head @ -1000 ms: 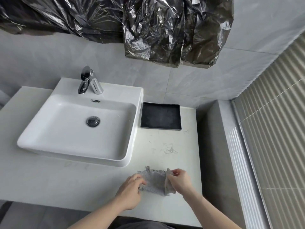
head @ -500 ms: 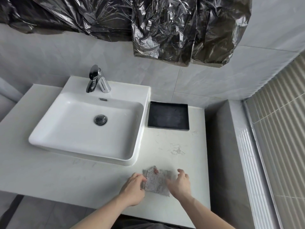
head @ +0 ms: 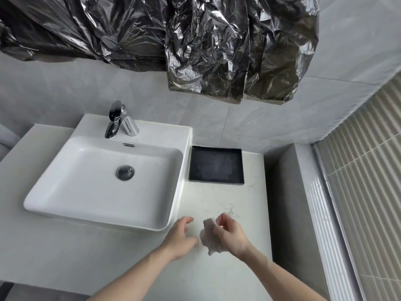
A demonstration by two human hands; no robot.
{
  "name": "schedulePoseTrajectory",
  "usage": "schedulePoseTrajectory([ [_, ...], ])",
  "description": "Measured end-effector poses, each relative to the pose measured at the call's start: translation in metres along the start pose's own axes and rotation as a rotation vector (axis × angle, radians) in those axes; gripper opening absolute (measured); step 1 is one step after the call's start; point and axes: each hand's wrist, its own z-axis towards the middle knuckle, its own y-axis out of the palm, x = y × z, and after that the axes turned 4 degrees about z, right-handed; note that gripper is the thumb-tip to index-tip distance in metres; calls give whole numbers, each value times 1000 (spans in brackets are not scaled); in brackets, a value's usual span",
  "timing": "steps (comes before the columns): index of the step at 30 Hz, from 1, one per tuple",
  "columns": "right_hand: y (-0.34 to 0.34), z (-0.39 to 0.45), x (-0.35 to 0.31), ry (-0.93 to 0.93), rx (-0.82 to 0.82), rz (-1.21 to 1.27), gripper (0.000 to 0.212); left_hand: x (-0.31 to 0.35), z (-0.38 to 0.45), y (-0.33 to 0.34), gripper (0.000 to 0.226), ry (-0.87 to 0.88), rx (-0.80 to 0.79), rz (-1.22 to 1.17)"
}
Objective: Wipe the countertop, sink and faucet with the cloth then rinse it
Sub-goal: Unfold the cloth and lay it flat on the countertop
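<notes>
A: Where do I log the cloth [head: 208, 237]?

B: I see it bunched in the right hand [head: 231, 234], fingers curled round it, above the countertop [head: 217, 200], at 4 o'clock from the sink [head: 104, 187].

A: Left hand [head: 179, 237]?

B: Loosely spread, holding nothing, just beside the cloth at its 9 o'clock. Faucet [head: 118, 120] at the sink's 12 o'clock; black tray [head: 216, 165] at its 3 o'clock.

Sink [head: 65, 192] was white, tap [head: 115, 120] shiny silver, tray [head: 217, 149] black, cloth [head: 208, 235] speckled grey, tabletop [head: 65, 257] white.
</notes>
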Motion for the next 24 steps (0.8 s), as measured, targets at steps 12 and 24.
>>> schedulePoseTrajectory([
  [12, -63, 97, -72, 12, 138, 249, 14, 92, 67, -34, 47, -105, -249, -617],
  [24, -88, 206, -58, 171, 318, 180, 4, 144, 156, -42, 15, -95, 242, -236],
])
